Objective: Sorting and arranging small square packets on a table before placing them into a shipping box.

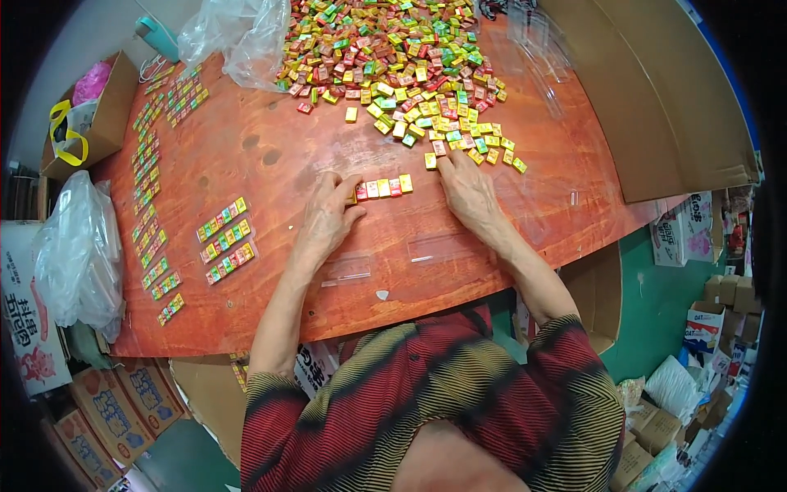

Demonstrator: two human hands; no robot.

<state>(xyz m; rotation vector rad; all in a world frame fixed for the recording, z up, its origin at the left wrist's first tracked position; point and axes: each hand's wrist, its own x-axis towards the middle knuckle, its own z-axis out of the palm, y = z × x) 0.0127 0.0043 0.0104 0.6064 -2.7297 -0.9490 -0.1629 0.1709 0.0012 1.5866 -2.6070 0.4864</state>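
A short row of small candy-sized boxes, white, red and yellow, lies across the middle of the table. My left hand pinches its left end between thumb and forefinger, partly covering the end box. To the right, my right hand is bent down with its fingertips on a pinkish small box at the pile's near edge. A yellow small box sits just left of those fingertips. Beyond spreads a large loose pile of small boxes, yellow, red, green and brown. Two clear plastic trays lie close to my body.
Filled trays of small boxes line the table's left side, with longer lines farther left. Clear plastic bags lie at the back left. A tall cardboard panel borders the right. An open carton stands at left.
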